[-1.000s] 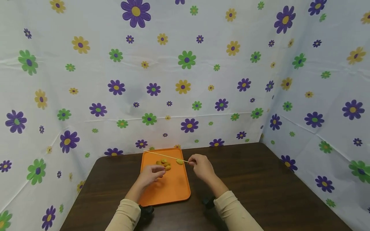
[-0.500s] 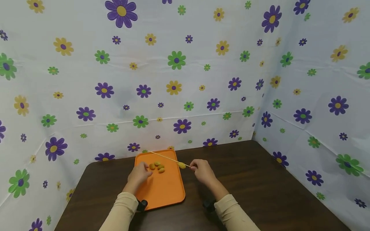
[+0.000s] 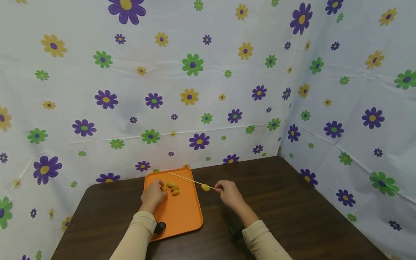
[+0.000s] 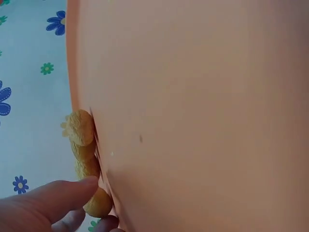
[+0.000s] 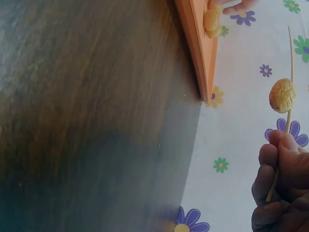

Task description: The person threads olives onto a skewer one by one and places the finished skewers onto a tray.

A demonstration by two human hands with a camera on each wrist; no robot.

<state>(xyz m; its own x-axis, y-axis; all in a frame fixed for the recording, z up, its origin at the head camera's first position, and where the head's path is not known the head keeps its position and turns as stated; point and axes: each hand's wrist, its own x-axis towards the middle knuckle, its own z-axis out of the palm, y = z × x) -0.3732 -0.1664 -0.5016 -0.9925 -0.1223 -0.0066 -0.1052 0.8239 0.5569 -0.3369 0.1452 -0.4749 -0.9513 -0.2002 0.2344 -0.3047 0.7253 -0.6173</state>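
Note:
My right hand (image 3: pixel 229 192) pinches a thin wooden skewer (image 5: pixel 291 63) near one end. A small, wrinkled, yellow potato-like piece (image 5: pixel 282 95) is threaded on the skewer, just beyond the fingertips. The skewer slants up and left, its far end over the tray's back edge in the head view. My left hand (image 3: pixel 152 198) is over the left side of the orange tray (image 3: pixel 180 216), its thumb and fingers around another yellow potato-like piece (image 4: pixel 99 203). Several more such pieces (image 3: pixel 175 192) lie close together beside that hand. In the left wrist view the thumb partly covers the pinched piece.
The tray lies on a dark wooden table (image 3: pixel 260 202), left of its middle. White cloth with printed flowers (image 3: pixel 195 119) hangs behind the table and along its sides. Dark wrist devices (image 3: pixel 160 227) sit under both forearms.
My left hand has moved left and closed in on a yellow piece. The right hand has drawn the skewer and its piece rightward off the tray. The head view has swung slightly right.

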